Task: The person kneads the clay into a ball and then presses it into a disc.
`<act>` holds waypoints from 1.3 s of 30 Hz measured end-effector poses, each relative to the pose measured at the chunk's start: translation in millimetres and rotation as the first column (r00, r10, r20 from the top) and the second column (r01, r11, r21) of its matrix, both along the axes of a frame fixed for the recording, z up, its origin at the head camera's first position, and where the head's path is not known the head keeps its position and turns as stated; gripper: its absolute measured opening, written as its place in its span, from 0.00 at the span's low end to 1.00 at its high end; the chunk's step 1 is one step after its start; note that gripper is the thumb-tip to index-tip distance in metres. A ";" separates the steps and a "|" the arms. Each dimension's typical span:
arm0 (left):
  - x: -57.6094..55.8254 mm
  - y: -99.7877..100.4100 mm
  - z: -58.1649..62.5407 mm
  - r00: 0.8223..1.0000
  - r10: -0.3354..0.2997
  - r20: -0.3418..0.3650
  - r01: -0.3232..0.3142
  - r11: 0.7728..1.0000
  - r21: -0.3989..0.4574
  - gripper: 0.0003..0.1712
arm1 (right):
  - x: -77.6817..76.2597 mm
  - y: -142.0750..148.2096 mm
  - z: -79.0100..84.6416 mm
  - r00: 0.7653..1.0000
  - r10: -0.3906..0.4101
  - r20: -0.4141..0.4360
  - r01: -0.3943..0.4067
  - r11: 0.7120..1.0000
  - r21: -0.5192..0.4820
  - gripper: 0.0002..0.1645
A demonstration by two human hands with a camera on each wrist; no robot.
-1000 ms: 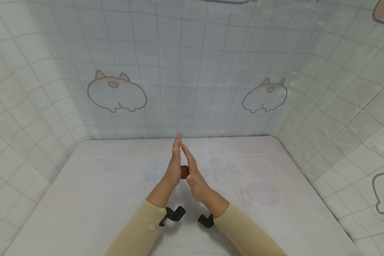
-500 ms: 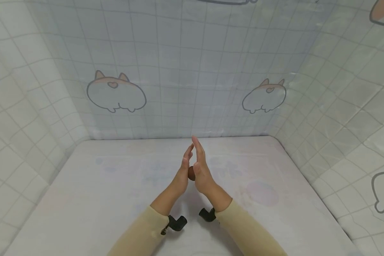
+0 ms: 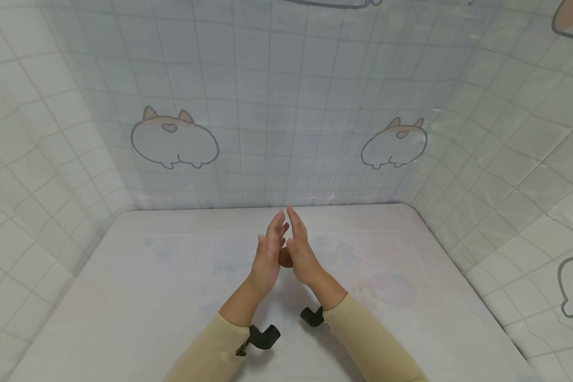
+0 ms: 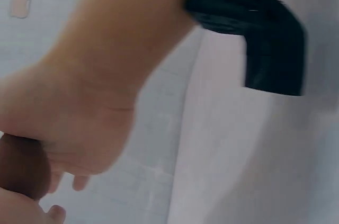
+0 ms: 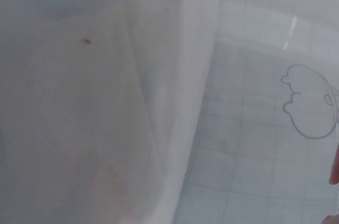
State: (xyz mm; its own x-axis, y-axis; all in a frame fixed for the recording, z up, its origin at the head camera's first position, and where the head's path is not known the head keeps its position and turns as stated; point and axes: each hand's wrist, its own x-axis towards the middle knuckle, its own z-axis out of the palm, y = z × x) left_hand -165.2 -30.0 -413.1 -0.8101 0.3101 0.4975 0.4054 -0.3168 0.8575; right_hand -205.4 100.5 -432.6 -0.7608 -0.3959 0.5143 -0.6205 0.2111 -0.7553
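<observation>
A small brown ball (image 3: 285, 258) sits between my two palms, above the table. My left hand (image 3: 266, 260) presses it from the left with straight fingers pointing forward. From the other side the palm of my right hand (image 3: 304, 260) bears on it, its fingers also straight. The fingertips of both hands lean close together, like a tent. In the left wrist view the ball (image 4: 22, 168) is blurred and partly covered by the palms. Only bits of fingertips (image 5: 335, 173) show at the right edge of the right wrist view.
Under the hands lies a white table cover (image 3: 148, 297) with faint pastel patches. Gridded sheets with cartoon animals form the back wall (image 3: 286, 122) and both sides. Black angled pieces (image 3: 265, 337) are fixed at both wrists, below the sleeves.
The palms have slid back and forth against each other around the ball. Compared with one second ago, my right hand is further forward and my left further back; the ball has shifted slightly right.
</observation>
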 end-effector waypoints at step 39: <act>-1.6 10.0 -1.9 1.000 0.011 -0.005 -0.011 0.998 -0.067 0.46 | 10.8 -5.8 9.3 0.858 0.034 -0.513 -0.031 0.999 0.015 0.50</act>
State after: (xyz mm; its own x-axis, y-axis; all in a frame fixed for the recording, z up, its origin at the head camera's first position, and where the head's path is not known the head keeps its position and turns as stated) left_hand -166.8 -20.0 -415.1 -0.8114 0.3339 0.4797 0.4123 -0.2547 0.8747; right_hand -194.6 94.6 -423.3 -0.3769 -0.4200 0.8255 -0.9261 0.1879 -0.3272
